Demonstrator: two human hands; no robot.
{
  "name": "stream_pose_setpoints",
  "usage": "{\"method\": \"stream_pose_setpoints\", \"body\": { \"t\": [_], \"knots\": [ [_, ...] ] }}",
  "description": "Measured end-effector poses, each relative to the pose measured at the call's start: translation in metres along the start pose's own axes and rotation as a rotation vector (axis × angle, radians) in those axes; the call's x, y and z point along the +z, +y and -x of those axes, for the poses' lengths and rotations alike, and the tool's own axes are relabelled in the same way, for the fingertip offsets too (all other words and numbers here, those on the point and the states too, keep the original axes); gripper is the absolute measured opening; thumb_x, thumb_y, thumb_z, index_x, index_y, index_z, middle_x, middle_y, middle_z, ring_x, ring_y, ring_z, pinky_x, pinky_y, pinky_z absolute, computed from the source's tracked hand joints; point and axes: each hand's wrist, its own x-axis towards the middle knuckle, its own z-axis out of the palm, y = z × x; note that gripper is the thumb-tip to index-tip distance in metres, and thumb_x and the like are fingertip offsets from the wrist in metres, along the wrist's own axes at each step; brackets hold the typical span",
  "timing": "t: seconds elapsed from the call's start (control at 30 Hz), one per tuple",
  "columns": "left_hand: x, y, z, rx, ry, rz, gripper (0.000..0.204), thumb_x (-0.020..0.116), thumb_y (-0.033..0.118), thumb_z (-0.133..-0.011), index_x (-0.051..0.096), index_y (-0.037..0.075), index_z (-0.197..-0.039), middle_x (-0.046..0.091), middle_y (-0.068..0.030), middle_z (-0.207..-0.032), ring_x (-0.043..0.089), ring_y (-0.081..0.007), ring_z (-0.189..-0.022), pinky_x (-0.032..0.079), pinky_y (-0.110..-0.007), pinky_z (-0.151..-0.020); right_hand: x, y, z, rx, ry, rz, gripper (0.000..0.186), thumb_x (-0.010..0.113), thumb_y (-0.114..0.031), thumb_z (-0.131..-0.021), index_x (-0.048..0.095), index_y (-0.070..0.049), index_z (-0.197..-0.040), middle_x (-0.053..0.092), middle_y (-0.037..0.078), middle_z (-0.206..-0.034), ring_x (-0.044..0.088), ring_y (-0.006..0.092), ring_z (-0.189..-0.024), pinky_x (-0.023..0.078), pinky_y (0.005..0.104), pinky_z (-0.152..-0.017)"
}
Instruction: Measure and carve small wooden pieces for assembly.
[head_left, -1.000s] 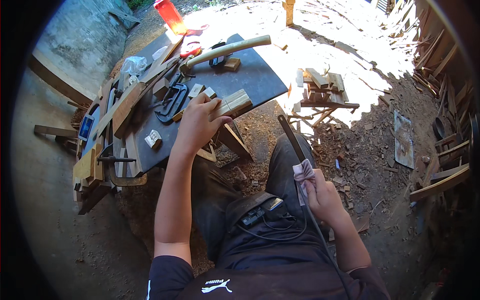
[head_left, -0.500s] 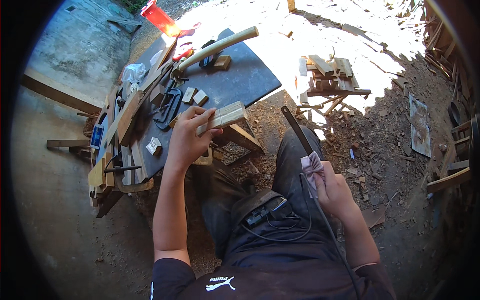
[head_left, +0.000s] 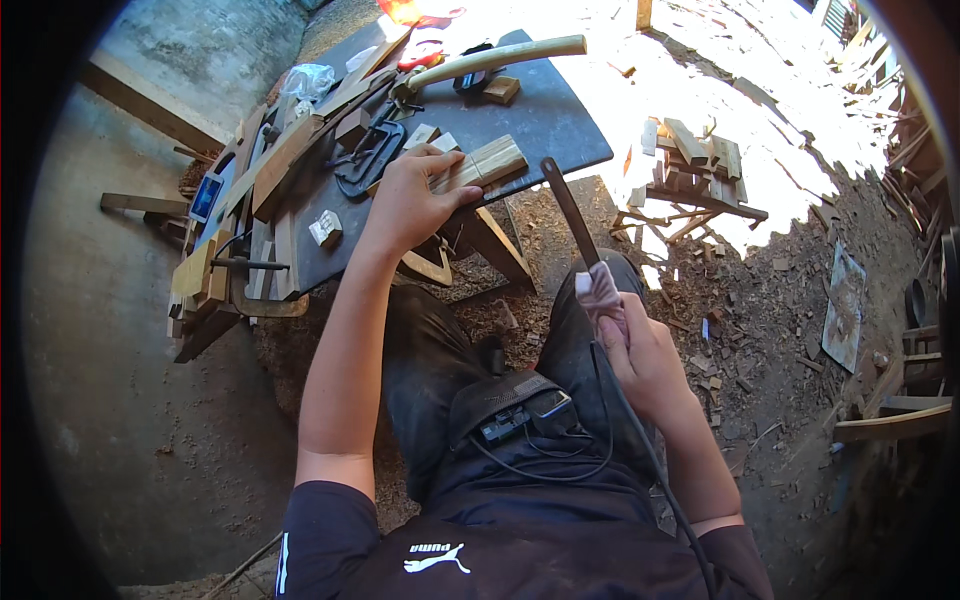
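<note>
The left hand (head_left: 408,203), just above the middle of the frame, lies on one pale wooden block (head_left: 482,164) at the near edge of the dark worktable (head_left: 545,125); its fingers curl over the block's left end with the thumb stretched along the near side, so the block is clasped and pressed against the tabletop. The block lies flat, its far end pointing toward the upper right. The right hand (head_left: 645,355), right of centre and lower, is closed in a fist around the cloth-wrapped handle of one long dark rasp (head_left: 567,205), whose blade runs up and to the left, its tip ending just beside the block, whether touching cannot be told. On the table, in the upper part of the frame, lie one long curved pale stick (head_left: 495,58), one dark C-clamp (head_left: 365,160) just left of the hand, two small pale wood pieces (head_left: 432,138) between clamp and block, one small brown block (head_left: 501,90) below the stick, and one crumpled clear plastic bag (head_left: 307,80) at the upper left. One small pale cube (head_left: 325,228) sits near the table's left edge. A heap of wood offcuts (head_left: 700,160), too jumbled to count, lies on the sunlit ground at the upper right.
</note>
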Motion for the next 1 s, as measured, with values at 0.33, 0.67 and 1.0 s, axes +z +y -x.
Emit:
{"method": "stream_pose_setpoints", "body": {
  "t": [0.33, 0.67, 1.0],
  "knots": [
    [0.009, -0.006, 0.007, 0.025, 0.073, 0.022, 0.050, 0.086, 0.032, -0.078, 0.076, 0.001, -0.117, 0.070, -0.0188, -0.103, 0.068, -0.0363, -0.099, 0.053, -0.043, -0.090, 0.034, -0.044, -0.091, -0.149, -0.120, 0.453, 0.066, 0.055, -0.003, -0.093, 0.029, 0.002, -0.153, 0.069, 0.028, -0.089, 0.071, 0.0458, -0.086, 0.056, 0.0532, -0.074],
    [0.015, -0.013, 0.012, -0.010, 0.143, -0.069, 0.049, 0.084, 0.032, -0.080, 0.076, 0.005, -0.120, 0.069, -0.0185, -0.109, 0.067, -0.0375, -0.104, 0.052, -0.044, -0.094, 0.059, -0.100, -0.077, 0.063, -0.290, 0.883, 0.087, 0.057, -0.007, -0.087, 0.013, 0.009, -0.160, 0.074, 0.023, -0.085, 0.075, 0.0352, -0.073, 0.060, 0.0455, -0.064],
    [0.021, -0.013, 0.013, -0.016, 0.154, -0.017, 0.045, 0.081, 0.029, -0.078, 0.077, 0.006, -0.117, 0.069, -0.0198, -0.111, 0.067, -0.0395, -0.104, 0.052, -0.047, -0.094, 0.080, -0.065, -0.110, -0.036, -0.183, 0.864, 0.084, 0.055, -0.009, -0.092, 0.011, 0.005, -0.161, 0.074, 0.022, -0.085, 0.074, 0.0346, -0.071, 0.059, 0.0472, -0.063]
  ]
}}
